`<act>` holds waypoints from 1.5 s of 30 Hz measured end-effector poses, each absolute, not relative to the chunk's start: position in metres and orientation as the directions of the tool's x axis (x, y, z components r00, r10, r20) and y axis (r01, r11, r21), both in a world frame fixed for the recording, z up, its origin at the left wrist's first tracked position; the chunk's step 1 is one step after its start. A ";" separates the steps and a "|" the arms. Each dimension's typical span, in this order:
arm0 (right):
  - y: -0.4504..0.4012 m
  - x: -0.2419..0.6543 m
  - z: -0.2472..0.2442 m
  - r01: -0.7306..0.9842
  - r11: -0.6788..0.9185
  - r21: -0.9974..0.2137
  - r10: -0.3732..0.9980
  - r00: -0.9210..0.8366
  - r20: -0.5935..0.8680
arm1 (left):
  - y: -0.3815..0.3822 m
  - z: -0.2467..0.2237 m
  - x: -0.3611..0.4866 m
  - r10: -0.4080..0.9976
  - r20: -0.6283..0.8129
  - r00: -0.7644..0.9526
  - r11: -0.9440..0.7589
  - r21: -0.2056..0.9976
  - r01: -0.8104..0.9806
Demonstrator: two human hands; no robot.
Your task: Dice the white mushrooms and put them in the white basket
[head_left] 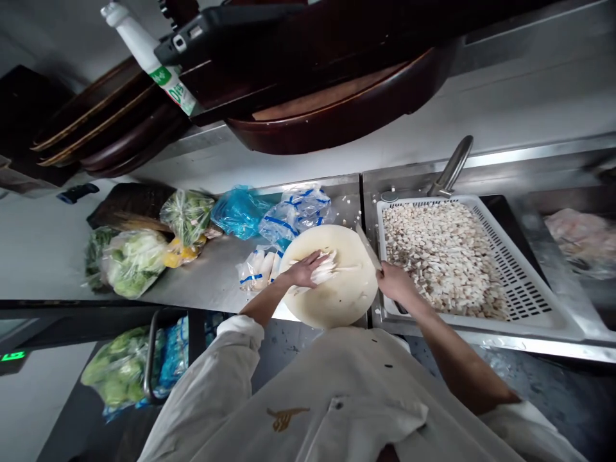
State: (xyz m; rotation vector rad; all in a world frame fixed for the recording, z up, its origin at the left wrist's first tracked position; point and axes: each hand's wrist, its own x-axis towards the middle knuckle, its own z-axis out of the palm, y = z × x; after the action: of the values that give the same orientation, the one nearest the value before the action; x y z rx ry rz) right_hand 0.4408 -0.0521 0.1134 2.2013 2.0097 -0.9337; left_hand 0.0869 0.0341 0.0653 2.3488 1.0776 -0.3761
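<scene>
On a round white cutting board (332, 301) lie pale sliced pieces (325, 268), which look like king oyster mushroom. My left hand (304, 271) rests over them with its fingers stretched out flat. At the board's right edge, my right hand (395, 282) is closed round the handle of a knife (368, 245), its blade tilted up and away from me. Close by on the right stands a white perforated basket (522, 282), filled with small diced pale pieces (437, 256). A clear pack of whole white mushrooms (257, 269) with blue tape sits left of the board.
Crumpled clear wrappers (298, 208) and a blue plastic bag (240, 212) lie behind the board. Bagged greens (135, 260) are farther left on the steel counter. A faucet (452, 167) rises behind the basket. Dark round trays (332, 131) and a white bottle (144, 51) occupy the shelf above.
</scene>
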 end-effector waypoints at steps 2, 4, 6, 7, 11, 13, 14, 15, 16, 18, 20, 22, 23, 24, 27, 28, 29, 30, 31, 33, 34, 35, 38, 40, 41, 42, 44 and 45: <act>-0.069 0.428 0.112 0.920 -0.166 -0.354 0.893 -0.011 -0.449 | 0.033 0.064 0.089 0.645 -0.439 0.625 -0.548 0.303 0.779; -0.088 0.416 0.110 0.922 -0.161 -0.353 0.883 -0.025 -0.469 | 0.028 0.061 0.095 0.686 -0.418 0.595 -0.542 0.252 0.802; -0.106 0.408 0.110 0.920 -0.171 -0.352 0.881 -0.018 -0.474 | 0.022 0.058 0.100 0.722 -0.396 0.568 -0.532 0.206 0.821; -0.113 0.406 0.110 0.918 -0.187 -0.350 0.882 0.000 -0.471 | 0.019 0.057 0.101 0.736 -0.382 0.559 -0.528 0.193 0.827; -0.128 0.405 0.111 0.902 -0.253 -0.350 0.890 0.075 -0.450 | 0.014 0.051 0.099 0.776 -0.323 0.542 -0.506 0.194 0.841; -0.127 0.401 0.111 0.901 -0.247 -0.357 0.897 0.073 -0.436 | 0.014 0.048 0.097 0.784 -0.299 0.544 -0.506 0.199 0.839; -0.124 0.397 0.111 0.902 -0.241 -0.358 0.898 0.068 -0.435 | 0.015 0.047 0.096 0.786 -0.287 0.548 -0.510 0.200 0.837; -0.120 0.393 0.110 0.904 -0.238 -0.354 0.898 0.065 -0.436 | 0.015 0.046 0.096 0.786 -0.277 0.553 -0.516 0.200 0.833; -0.115 0.388 0.108 0.906 -0.240 -0.348 0.896 0.069 -0.438 | 0.016 0.045 0.096 0.784 -0.270 0.559 -0.522 0.201 0.829; -0.105 0.378 0.106 0.909 -0.254 -0.330 0.895 0.092 -0.437 | 0.017 0.044 0.096 0.778 -0.271 0.567 -0.530 0.203 0.823; -0.096 0.371 0.104 0.912 -0.262 -0.317 0.904 0.117 -0.411 | 0.017 0.044 0.097 0.769 -0.280 0.574 -0.535 0.207 0.819; -0.090 0.366 0.103 0.915 -0.261 -0.307 0.915 0.132 -0.382 | 0.017 0.043 0.097 0.769 -0.288 0.571 -0.530 0.212 0.821; -0.088 0.363 0.103 0.918 -0.257 -0.302 0.916 0.132 -0.378 | 0.017 0.043 0.096 0.771 -0.290 0.567 -0.524 0.217 0.824; -0.085 0.361 0.103 0.921 -0.255 -0.294 0.914 0.131 -0.383 | 0.017 0.042 0.096 0.773 -0.292 0.563 -0.518 0.221 0.826; -0.079 0.355 0.103 0.931 -0.250 -0.264 0.904 0.127 -0.408 | 0.018 0.040 0.095 0.769 -0.297 0.565 -0.513 0.240 0.824; -0.077 0.353 0.103 0.935 -0.246 -0.256 0.905 0.127 -0.406 | 0.018 0.039 0.094 0.766 -0.298 0.570 -0.515 0.246 0.821; -0.076 0.352 0.102 0.938 -0.240 -0.250 0.909 0.127 -0.396 | 0.018 0.039 0.094 0.763 -0.298 0.574 -0.517 0.253 0.818; -0.074 0.351 0.102 0.941 -0.231 -0.246 0.916 0.125 -0.382 | 0.018 0.038 0.094 0.761 -0.296 0.578 -0.518 0.260 0.815; -0.073 0.350 0.102 0.945 -0.222 -0.241 0.921 0.122 -0.370 | 0.018 0.038 0.093 0.761 -0.293 0.579 -0.517 0.266 0.814; -0.071 0.350 0.103 0.951 -0.211 -0.225 0.923 0.118 -0.367 | 0.018 0.039 0.093 0.761 -0.296 0.577 -0.509 0.278 0.814; -0.070 0.351 0.104 0.954 -0.207 -0.217 0.920 0.114 -0.376 | 0.018 0.040 0.093 0.760 -0.301 0.576 -0.504 0.285 0.815; -0.069 0.352 0.105 0.956 -0.205 -0.210 0.916 0.112 -0.385 | 0.018 0.040 0.093 0.760 -0.303 0.575 -0.500 0.293 0.815; -0.066 0.355 0.110 0.959 -0.204 -0.197 0.919 0.118 -0.376 | 0.017 0.043 0.094 0.755 -0.296 0.585 -0.504 0.309 0.807; -0.066 0.354 0.112 0.959 -0.203 -0.198 0.930 0.125 -0.345 | 0.017 0.044 0.094 0.754 -0.281 0.594 -0.514 0.311 0.800; -0.066 0.353 0.112 0.959 -0.202 -0.201 0.932 0.125 -0.339 | 0.016 0.044 0.094 0.754 -0.277 0.595 -0.516 0.311 0.798; -0.066 0.352 0.111 0.958 -0.203 -0.203 0.931 0.125 -0.344 | 0.016 0.044 0.094 0.756 -0.275 0.594 -0.515 0.309 0.799; -0.065 0.349 0.109 0.955 -0.219 -0.199 0.918 0.132 -0.375 | 0.016 0.044 0.094 0.760 -0.281 0.587 -0.510 0.303 0.805; -0.064 0.347 0.108 0.954 -0.227 -0.198 0.911 0.136 -0.389 | 0.016 0.044 0.094 0.760 -0.286 0.584 -0.508 0.300 0.808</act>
State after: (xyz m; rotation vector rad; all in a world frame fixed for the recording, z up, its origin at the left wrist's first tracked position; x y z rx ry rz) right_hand 0.3474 -0.0645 0.1076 2.2923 1.8891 -0.6663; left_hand 0.0941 0.0162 0.0438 2.4172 1.2619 -0.1633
